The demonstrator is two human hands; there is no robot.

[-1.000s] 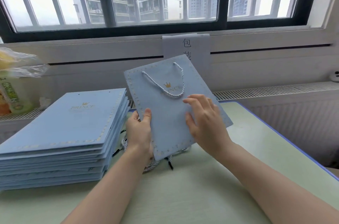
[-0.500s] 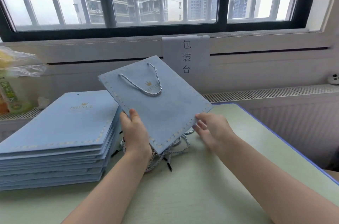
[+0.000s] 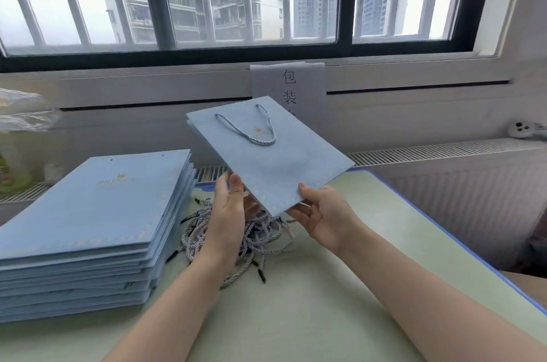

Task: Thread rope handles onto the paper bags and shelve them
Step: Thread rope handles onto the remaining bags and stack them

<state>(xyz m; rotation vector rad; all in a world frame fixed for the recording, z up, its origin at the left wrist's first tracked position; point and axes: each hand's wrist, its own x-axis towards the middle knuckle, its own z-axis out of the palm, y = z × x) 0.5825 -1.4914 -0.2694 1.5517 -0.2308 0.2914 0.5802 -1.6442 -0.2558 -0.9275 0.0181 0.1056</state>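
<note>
A pale green table [image 3: 310,317] with a blue edge is standing against a white wall below a wide dark-framed window [image 3: 266,6], whose bars are showing apartment towers outside. Above the table's middle, a flat light-blue paper bag [image 3: 281,163] is being held tilted in the air, its rope handle [image 3: 251,127] already threaded and lying looped on its upper face. The left hand [image 3: 228,213] is meeting the bag's lower left edge with thumb on top and fingers mostly straight beneath; how firmly it is gripping cannot be told. The right hand [image 3: 322,213] is pinching the bag's lower corner, thumb above, fingers curled under. Directly below the bag, a tangled pile of loose ropes [image 3: 251,240] is lying on the table. To the left of the bag, a stack of flat bags [image 3: 88,228] without handles is sitting on the table. Behind the bag, a paper sign [image 3: 290,86] with printed characters is hanging on the wall. A slatted radiator cover [image 3: 444,151] is running to the bag's right, along the wall.
</note>
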